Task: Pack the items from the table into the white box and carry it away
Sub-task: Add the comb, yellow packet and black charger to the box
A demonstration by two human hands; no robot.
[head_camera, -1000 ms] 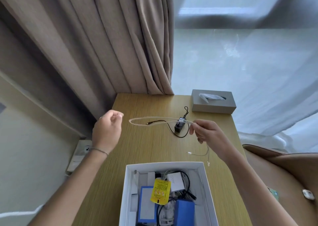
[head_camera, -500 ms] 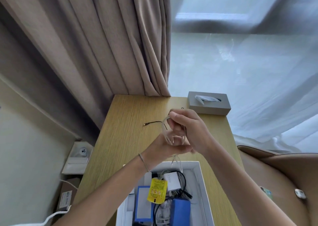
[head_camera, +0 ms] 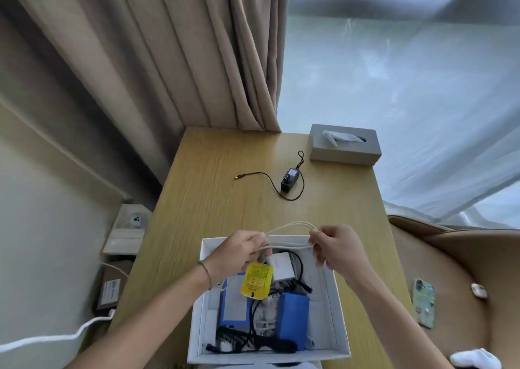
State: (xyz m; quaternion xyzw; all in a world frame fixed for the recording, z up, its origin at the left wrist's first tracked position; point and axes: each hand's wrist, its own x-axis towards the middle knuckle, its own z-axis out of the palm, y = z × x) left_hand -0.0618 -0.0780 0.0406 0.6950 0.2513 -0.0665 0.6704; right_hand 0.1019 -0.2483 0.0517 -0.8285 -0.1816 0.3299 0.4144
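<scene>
Head view, packing in progress. The person holds a white cable [head_camera: 289, 235], folded into a flat loop of several strands, stretched between both hands above the far edge of the white box [head_camera: 339, 306]. The left hand [head_camera: 239, 252] pinches one end of the loop between thumb and fingertips; the right hand [head_camera: 336, 249] pinches the other end, its remaining fingers curled loosely. The box stands on the near part of the wooden table [head_camera: 213, 200], open at the top. It already contains a blue battery pack [head_camera: 291, 319], a yellow tag [head_camera: 256, 280], a white adapter [head_camera: 281, 266], a black comb [head_camera: 235, 340] and dark leads.

Step in hand, by judgement: coiling the white cable so that it can be laid into the box. The next move calls for lowering the bundle into a free space among the contents without letting the loop spring open.

One item remains on the table beyond the hands: a black power adapter [head_camera: 289, 180] with its thin lead trailing toward the left. It lies near a grey tissue box [head_camera: 344, 150] at the far right corner. Carrying the box away appears to lie well ahead.
</scene>
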